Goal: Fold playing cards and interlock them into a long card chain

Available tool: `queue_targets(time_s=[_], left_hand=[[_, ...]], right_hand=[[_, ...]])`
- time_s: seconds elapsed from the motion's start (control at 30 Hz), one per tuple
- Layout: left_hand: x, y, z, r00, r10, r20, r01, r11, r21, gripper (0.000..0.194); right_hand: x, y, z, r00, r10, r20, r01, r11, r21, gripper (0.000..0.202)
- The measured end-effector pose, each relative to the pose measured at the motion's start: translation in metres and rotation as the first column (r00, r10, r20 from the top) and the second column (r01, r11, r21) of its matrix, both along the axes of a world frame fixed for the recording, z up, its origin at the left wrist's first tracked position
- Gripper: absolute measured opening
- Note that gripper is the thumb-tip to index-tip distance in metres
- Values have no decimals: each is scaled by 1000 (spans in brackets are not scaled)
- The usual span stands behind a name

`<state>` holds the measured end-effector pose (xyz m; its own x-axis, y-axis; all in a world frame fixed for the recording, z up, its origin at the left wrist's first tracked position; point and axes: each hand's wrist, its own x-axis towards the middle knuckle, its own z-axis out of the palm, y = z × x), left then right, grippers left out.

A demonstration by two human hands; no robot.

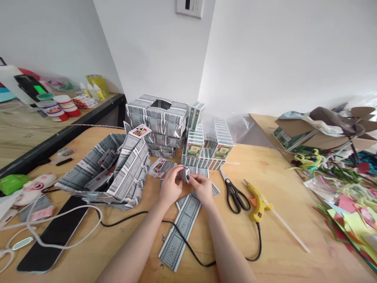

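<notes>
A curled playing card is pinched between my left hand and my right hand, above the middle of the table. The fingers of both hands are closed on it. Under my wrists lies a long strip of joined playing cards, patterned backs up, with more card strips behind my hands. Loose face-up cards lie just left of my left hand. To my right hand's right are black-handled scissors and a yellow glue gun with a glue stick in it.
At left stands a card-built basket holding loose cards; behind it is a card-built box. Stacked green card packs stand at the back. A black cord crosses under my arms. A phone lies left, coloured paper right.
</notes>
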<state>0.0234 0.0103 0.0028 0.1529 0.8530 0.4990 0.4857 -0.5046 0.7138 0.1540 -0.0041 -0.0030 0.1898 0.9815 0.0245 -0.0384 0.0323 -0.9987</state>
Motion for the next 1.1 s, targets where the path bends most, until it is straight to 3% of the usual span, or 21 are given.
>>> queue_targets(time_s=[0.53,0.87,1.1], left_hand=[[2,-2,1,999,-11,-32,11,1000,7,48],[2,-1,2,997,49,-50,-47,998,43,50],[1,-1,2,995,45,-86,-41,998,52,50]], right_hand=[[-3,-3,2,985,-117,128,116,993,14,20],[-9,-7,2,986,-47,157,21,986,162,34],[-9,-7,0,979,-36,203,2,986,164,32]])
